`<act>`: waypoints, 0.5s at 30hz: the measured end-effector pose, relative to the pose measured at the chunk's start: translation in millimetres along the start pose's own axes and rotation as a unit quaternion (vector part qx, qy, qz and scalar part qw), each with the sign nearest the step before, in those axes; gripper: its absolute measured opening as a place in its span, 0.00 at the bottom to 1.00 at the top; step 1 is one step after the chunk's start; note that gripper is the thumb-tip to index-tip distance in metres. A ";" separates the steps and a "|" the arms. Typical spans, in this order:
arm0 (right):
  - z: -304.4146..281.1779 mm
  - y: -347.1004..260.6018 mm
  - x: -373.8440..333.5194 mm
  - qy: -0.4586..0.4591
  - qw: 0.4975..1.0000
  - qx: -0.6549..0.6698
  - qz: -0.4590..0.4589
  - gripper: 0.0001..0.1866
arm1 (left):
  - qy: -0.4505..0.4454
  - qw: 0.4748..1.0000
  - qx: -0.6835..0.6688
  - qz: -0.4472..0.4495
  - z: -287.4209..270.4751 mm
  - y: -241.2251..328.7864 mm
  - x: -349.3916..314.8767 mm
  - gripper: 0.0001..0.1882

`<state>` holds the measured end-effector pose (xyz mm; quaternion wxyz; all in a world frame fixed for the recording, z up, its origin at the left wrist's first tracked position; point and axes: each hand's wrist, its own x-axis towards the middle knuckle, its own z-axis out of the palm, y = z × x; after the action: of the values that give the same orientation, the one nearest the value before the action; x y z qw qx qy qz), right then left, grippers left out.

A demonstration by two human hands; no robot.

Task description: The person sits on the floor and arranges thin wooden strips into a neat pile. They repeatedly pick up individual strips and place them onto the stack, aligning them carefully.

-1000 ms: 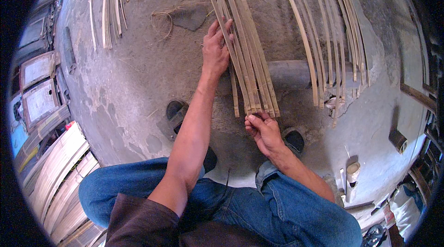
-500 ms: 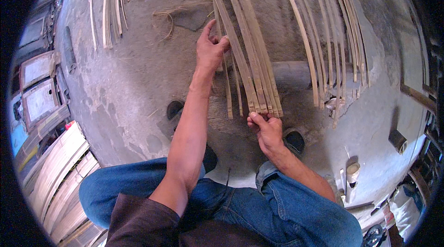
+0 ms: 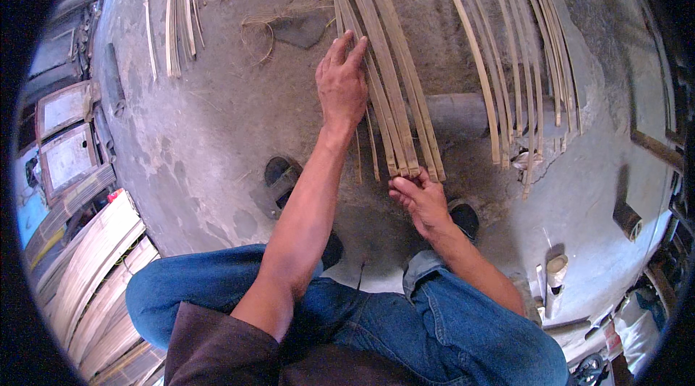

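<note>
Right hand: fingers clamped on near ends of strips, which run up and away over floor. Left hand at strips' left edge, farther up; can't tell if gripping.

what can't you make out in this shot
- Far ends of the long strips: cut off by the head view's upper edge.
- Left hand, head view: its palm and whatever it may grip are hidden by the back of the hand.
- Right hand, head view: its own thumb and fingers cover how many strip ends it holds.
- Dark sandal, head view: partly hidden behind the left forearm.
</note>
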<state>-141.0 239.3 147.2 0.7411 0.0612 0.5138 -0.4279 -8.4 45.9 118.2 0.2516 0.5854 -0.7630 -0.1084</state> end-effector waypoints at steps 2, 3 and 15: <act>-4.0 -10.3 -9.9 0.003 0.997 0.071 0.031 0.09 | -0.003 1.000 -0.007 -0.004 1.0 -0.2 0.2 0.22; -5.4 -11.6 -10.0 0.001 0.996 0.078 0.036 0.08 | -0.004 1.000 -0.010 -0.007 1.4 -0.6 0.4 0.22; -23.4 -8.5 -3.4 0.029 0.994 0.104 -0.020 0.07 | -0.046 0.995 0.022 -0.083 3.0 24.7 -3.2 0.40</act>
<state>-163.9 248.4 142.1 0.7070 0.1394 0.4889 -0.4917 -30.0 55.7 126.2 0.1930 0.6462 -0.7252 -0.1389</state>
